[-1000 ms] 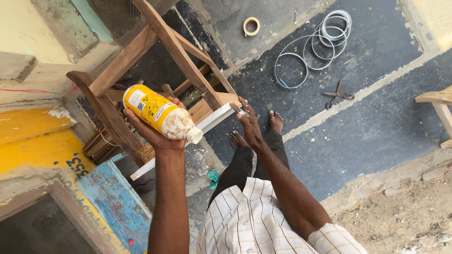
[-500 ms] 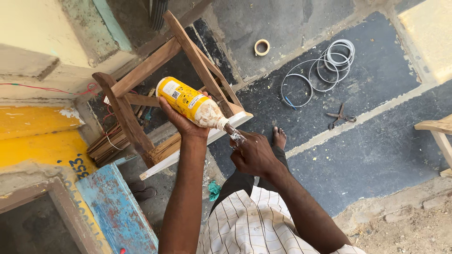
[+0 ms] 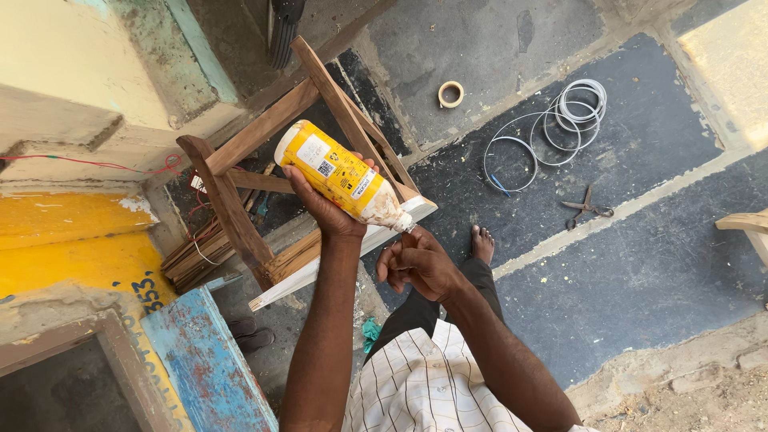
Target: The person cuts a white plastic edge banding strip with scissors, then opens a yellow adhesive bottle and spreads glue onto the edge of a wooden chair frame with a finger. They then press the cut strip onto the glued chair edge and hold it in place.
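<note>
My left hand (image 3: 320, 206) grips a yellow plastic glue bottle (image 3: 340, 172), tilted with its smeared nozzle pointing down to the right. Just below the nozzle tip is my right hand (image 3: 420, 264), fingers curled closed; anything inside them is hidden. Both hands hover over a wooden chair frame (image 3: 232, 204) that stands on the ground, with a pale board (image 3: 320, 268) across its lower edge. My bare foot (image 3: 482, 242) rests on the dark floor beside the frame.
A roll of tape (image 3: 451, 94), coils of white wire (image 3: 552, 128) and pliers (image 3: 588, 210) lie on the dark floor to the right. A yellow wall (image 3: 72, 256) and a blue panel (image 3: 208, 360) stand at left. Another wooden piece (image 3: 748, 224) juts in at the right edge.
My right hand left the wooden frame, went up to the bottle's nozzle and now sits curled just under it. My left hand tipped the bottle further nozzle-down.
</note>
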`<state>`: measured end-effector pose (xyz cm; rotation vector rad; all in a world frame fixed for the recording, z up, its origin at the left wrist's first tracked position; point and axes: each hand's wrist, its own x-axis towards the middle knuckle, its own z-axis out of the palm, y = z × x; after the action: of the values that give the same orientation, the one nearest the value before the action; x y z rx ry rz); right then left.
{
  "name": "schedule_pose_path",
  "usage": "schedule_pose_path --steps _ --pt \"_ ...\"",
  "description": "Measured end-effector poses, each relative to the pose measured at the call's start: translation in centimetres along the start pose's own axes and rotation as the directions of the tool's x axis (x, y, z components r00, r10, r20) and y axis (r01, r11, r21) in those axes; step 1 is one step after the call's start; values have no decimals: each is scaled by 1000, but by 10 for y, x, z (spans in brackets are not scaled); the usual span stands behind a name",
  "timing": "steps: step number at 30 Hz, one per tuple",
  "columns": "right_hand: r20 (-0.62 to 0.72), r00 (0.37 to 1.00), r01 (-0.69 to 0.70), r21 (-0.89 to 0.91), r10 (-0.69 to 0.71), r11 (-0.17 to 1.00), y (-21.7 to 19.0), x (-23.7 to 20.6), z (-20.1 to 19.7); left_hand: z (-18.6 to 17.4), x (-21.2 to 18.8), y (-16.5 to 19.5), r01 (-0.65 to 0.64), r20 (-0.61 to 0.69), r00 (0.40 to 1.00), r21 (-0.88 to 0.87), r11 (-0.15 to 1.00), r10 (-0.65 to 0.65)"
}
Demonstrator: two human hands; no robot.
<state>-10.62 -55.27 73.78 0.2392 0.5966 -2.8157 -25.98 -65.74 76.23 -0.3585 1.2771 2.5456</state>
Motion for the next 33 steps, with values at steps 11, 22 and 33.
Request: schedule_pose_path --steps 11,22,33 --pt "-27 995 95 250 -91 964 -6 -17 11 -4 2 -9 -17 92 995 -218 976 37" --pt "-351 929 195 198 -116 961 8 -27 -88 -25 18 -32 82 -123 978 -514 854 -168" --pt "-403 914 85 298 45 951 67 25 -186 -63 27 -41 211 89 977 -484 849 -192"
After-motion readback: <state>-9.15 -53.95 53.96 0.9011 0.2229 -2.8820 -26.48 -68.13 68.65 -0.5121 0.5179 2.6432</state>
